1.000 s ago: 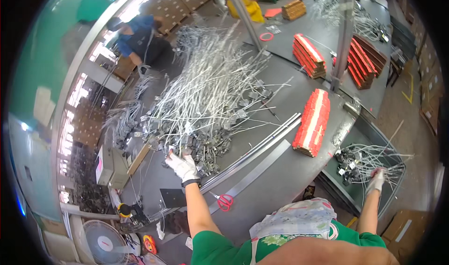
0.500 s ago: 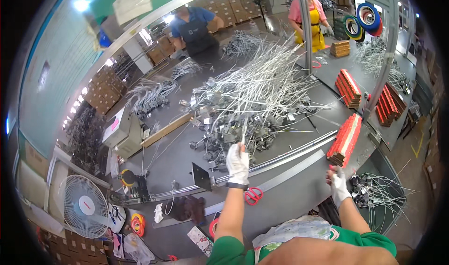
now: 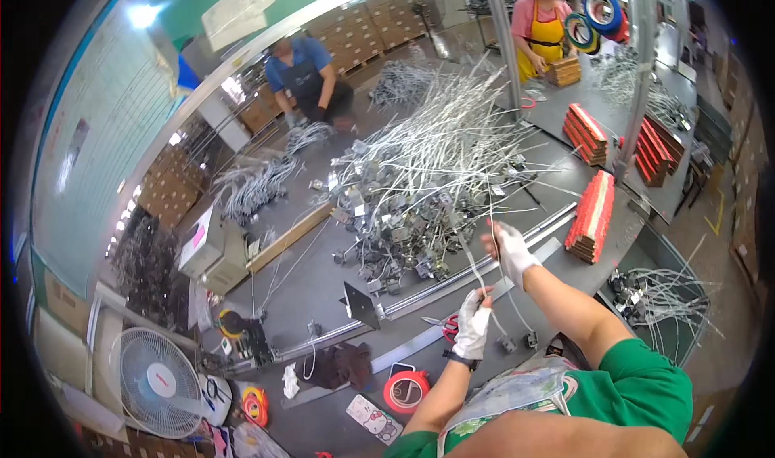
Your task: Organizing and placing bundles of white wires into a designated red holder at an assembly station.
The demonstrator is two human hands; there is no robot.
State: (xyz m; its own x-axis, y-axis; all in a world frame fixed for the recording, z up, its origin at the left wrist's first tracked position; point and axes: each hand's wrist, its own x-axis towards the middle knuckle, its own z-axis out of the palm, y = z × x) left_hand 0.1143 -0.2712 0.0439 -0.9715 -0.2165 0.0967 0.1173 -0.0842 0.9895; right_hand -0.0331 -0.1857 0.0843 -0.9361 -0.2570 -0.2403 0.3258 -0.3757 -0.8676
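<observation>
Gloved left hand closed around the lower run of a thin grey cable; gloved right hand pinching the same cable higher up, toward one o'clock from the left. Long axis of the cable near upright in view, rising from the hands toward twelve o'clock, lower end trailing to two small metal plugs at five o'clock of the left hand. Large heap of like cables on the grey bench at eleven o'clock, right hand nearer. Red-handled scissors just beside the left hand at nine o'clock. One red tape roll; three stacks of red strips; one fan. Two other people beyond the bench.
</observation>
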